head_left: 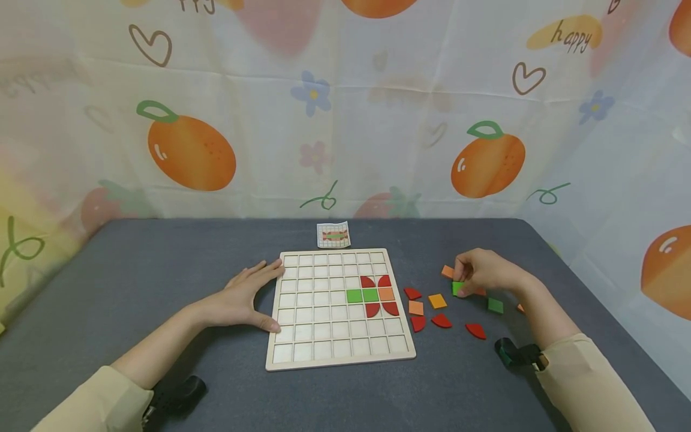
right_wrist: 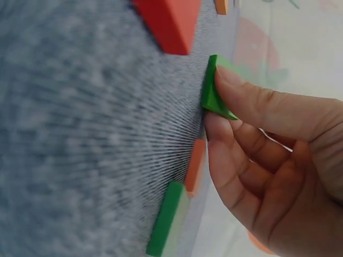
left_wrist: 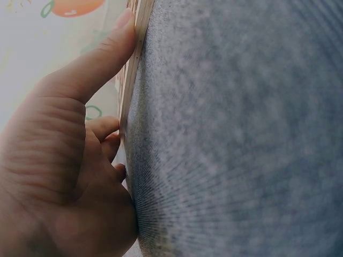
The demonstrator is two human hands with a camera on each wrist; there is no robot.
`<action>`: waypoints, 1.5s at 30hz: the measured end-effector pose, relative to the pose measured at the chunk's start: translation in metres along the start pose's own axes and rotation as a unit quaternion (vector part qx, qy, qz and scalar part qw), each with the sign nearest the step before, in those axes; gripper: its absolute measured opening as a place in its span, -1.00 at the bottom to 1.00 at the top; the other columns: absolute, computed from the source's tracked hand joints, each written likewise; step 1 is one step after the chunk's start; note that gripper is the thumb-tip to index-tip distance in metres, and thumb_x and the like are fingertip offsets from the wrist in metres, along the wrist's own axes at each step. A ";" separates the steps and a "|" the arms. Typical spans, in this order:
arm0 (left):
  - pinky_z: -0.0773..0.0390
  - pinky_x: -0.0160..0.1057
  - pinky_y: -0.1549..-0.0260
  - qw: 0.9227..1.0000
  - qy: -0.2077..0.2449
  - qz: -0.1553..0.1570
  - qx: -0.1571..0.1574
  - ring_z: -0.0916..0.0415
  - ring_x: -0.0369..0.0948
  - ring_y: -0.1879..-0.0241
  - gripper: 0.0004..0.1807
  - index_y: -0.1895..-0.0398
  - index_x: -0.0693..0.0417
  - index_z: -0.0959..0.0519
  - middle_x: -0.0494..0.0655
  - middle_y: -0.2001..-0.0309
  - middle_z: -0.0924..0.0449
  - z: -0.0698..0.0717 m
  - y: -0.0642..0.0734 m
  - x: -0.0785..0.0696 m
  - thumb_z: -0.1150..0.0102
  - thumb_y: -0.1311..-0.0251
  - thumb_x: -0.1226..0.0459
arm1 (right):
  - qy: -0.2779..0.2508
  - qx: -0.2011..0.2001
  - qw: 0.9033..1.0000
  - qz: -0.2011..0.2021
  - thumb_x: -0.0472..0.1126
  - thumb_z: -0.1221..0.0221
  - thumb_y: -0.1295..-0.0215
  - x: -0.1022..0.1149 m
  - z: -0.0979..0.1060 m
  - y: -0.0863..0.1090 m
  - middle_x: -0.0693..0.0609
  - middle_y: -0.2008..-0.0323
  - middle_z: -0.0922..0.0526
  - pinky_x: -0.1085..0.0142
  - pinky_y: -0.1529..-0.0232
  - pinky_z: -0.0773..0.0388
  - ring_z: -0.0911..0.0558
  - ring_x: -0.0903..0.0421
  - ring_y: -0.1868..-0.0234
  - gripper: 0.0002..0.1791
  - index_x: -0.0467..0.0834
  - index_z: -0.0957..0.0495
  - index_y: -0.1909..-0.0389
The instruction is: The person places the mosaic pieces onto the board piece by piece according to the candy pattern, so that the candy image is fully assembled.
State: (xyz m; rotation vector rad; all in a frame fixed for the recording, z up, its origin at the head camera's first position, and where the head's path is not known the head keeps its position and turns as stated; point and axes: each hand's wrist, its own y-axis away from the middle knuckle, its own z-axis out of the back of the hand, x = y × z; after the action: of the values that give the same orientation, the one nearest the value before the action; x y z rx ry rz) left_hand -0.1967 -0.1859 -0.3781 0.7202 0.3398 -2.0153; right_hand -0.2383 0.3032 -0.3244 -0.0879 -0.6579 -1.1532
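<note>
- One green tile point(head_left: 457, 288), right of the grid board point(head_left: 341, 363), is pinched by the right hand point(head_left: 486, 270), grip narrow.
- It looks light, stiff and smooth, perhaps slightly slippery, hardly fragile.
- Opposite edges or flat faces should give the best hold.
- The left hand point(head_left: 236, 303), grip spread wide, touches the grid board's left edge, a good place to steady it.
</note>
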 end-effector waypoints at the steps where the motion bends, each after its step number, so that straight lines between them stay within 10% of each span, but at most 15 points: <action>1: 0.29 0.41 -0.43 1.000 0.000 0.000 0.000 0.27 0.29 -0.57 0.28 -0.56 0.12 -0.06 0.09 -0.62 0.13 0.000 0.000 0.000 -0.53 0.19 -0.16 | 0.000 -0.001 1.000 0.000 -0.32 -0.45 -0.01 0.000 0.000 0.000 -0.02 0.37 -0.64 0.28 0.31 -0.55 -0.56 0.13 0.35 -0.76 -0.20 -0.56 0.38; 22: 0.29 0.43 -0.42 1.000 0.005 0.004 0.001 0.29 0.30 -0.57 0.29 -0.56 0.15 -0.06 0.12 -0.61 0.12 0.000 0.000 -0.002 -0.53 0.20 -0.17 | -0.010 -0.027 0.999 0.030 -0.26 -0.38 -0.13 0.021 -0.003 -0.008 0.04 0.33 -0.70 0.26 0.31 -0.60 -0.59 0.12 0.28 -0.82 -0.06 -0.71 0.22; 45: 0.29 0.44 -0.41 1.000 0.004 0.003 -0.001 0.29 0.30 -0.57 0.29 -0.56 0.16 -0.06 0.12 -0.61 0.12 0.000 0.000 -0.001 -0.53 0.20 -0.17 | -0.052 -0.046 0.989 0.132 -0.23 -0.31 -0.25 0.094 -0.036 -0.040 0.02 0.24 -0.75 0.27 0.17 -0.62 -0.67 0.14 0.22 -0.80 -0.11 -0.70 0.11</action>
State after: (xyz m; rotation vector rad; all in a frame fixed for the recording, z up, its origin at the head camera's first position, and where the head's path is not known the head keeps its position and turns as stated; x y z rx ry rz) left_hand -0.1958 -0.1849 -0.3774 0.7265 0.3437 -2.0071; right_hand -0.2346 0.1952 -0.3145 -0.3059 -0.6631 -0.9279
